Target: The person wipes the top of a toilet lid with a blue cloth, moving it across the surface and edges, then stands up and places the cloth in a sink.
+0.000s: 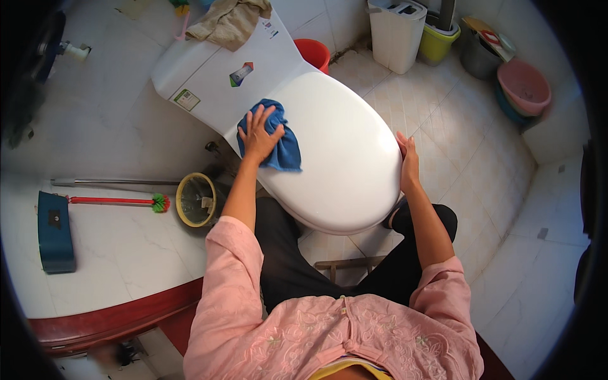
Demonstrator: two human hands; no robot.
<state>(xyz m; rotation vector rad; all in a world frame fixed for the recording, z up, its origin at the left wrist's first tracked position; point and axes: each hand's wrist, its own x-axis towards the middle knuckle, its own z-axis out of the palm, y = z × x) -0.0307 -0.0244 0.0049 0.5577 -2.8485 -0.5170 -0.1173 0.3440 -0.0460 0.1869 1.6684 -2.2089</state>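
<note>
A white toilet with its lid (342,152) down fills the middle of the view. Near the hinge end, on the left part of the lid, my left hand (258,136) presses a crumpled blue cloth (286,151) against the surface, its fingers spread over the fabric. Against the lid's right edge rests my right hand (408,158), fingers stretched out and holding nothing; part of its inner side is hidden by the rim. The toilet tank (221,73) stands behind the lid, with a beige rag (229,22) draped on top.
To the left are a small bin with a yellow rim (180,204), a red-handled brush (114,200) and a dark teal wall box (56,231). A red bucket (313,54), white bin (396,35), yellow-green bucket (437,41) and pink basin (522,85) stand farther back.
</note>
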